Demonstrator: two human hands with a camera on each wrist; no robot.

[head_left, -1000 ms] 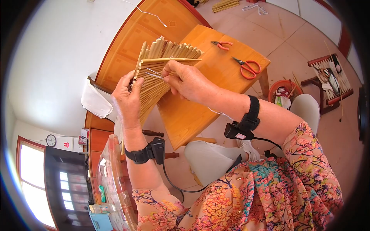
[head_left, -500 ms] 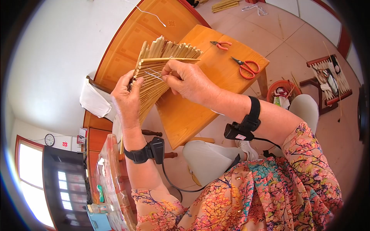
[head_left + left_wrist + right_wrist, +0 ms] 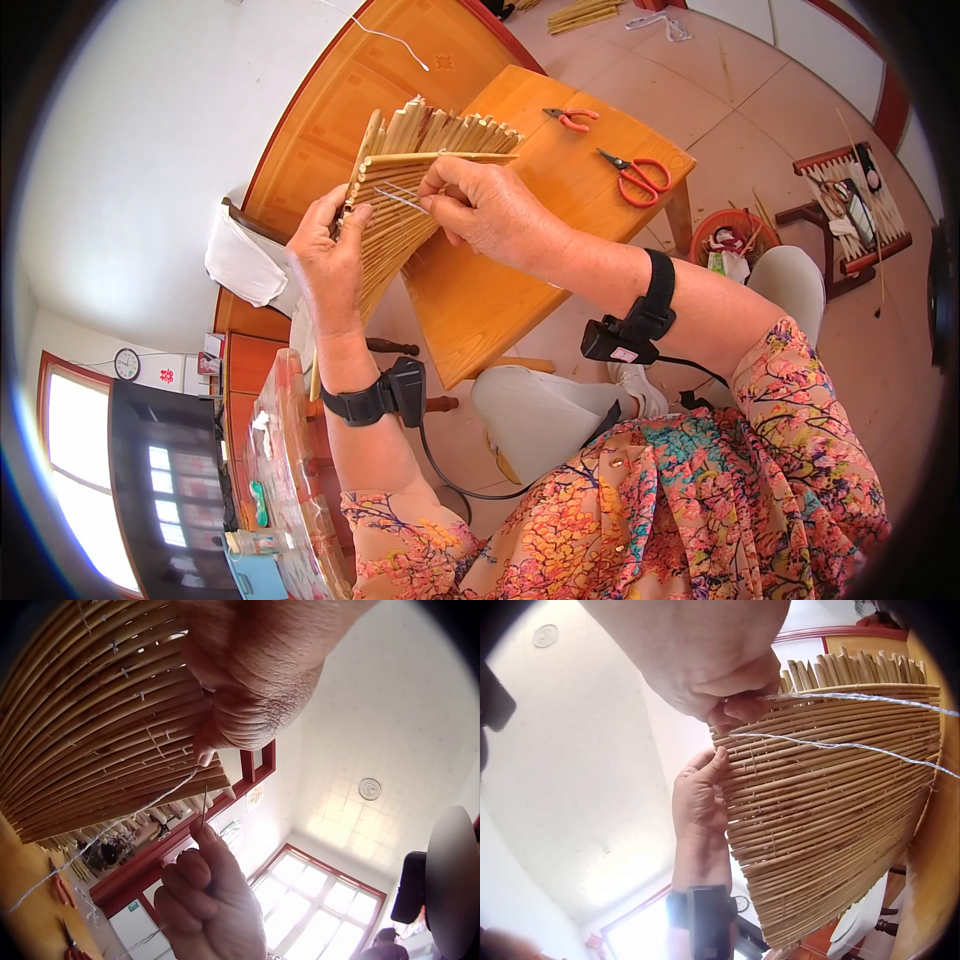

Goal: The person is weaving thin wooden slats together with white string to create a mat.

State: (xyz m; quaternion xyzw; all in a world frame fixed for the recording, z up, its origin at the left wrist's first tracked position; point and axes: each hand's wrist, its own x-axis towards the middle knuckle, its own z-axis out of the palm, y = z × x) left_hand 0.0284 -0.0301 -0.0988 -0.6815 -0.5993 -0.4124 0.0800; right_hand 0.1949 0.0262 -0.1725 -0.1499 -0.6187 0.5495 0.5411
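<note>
A fan-shaped panel of thin, straw-coloured stalks (image 3: 832,795), bound side by side, leans above the wooden bench. My left hand (image 3: 335,260) grips its near edge, thumb on the face turned to me and fingers behind. Close to that edge, my right hand (image 3: 490,205) pinches a thin needle (image 3: 205,802) between thumb and forefinger, the other fingers curled in. White thread (image 3: 840,745) runs across the stalks in two strands. One stalk (image 3: 440,155) crosses the panel near its top, below a row of uneven stalk ends.
On the wooden bench (image 3: 470,320) lie red-handled pliers (image 3: 570,118) and red-handled scissors (image 3: 635,178). A red bin (image 3: 735,235) stands on the floor beside my knee. Further right is a small stool (image 3: 855,205) with things on it. A white-covered chair (image 3: 245,260) is at the left.
Both hands keep nearly the same place and hold. The thread hanging below my right forearm shows less now, and the whole view has shifted slightly.
</note>
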